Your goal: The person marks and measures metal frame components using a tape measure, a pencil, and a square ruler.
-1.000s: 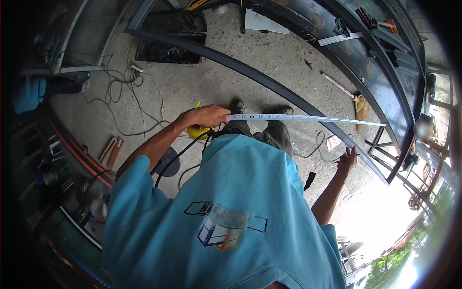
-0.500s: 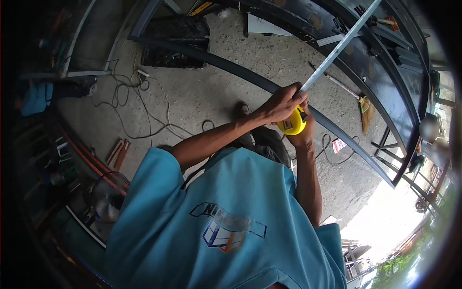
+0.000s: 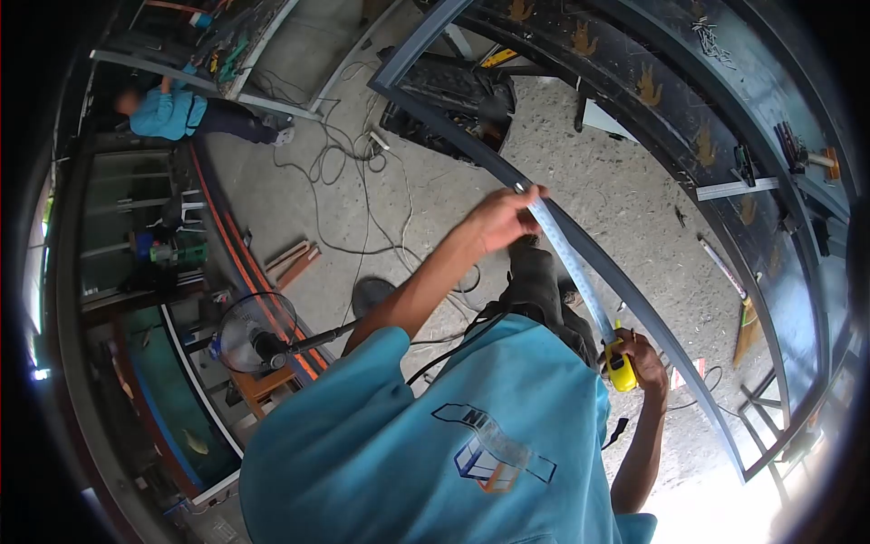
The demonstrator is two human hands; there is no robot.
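My left hand point(image 3: 507, 218), at the middle of the frame, is partly curled, thumb and fingers pinching the free end of the one steel tape blade point(image 3: 580, 276) beside the dark metal bar point(image 3: 467, 148); I can't tell whether the tip touches it. My right hand point(image 3: 645, 361), right of centre and lower, is wrapped around the one yellow tape measure case point(image 3: 622, 372), the blade stretched straight between my two hands. I count one pedestal fan point(image 3: 269, 349) at lower left, one broom point(image 3: 747, 331) at right, and one co-worker point(image 3: 163, 116) at upper left.
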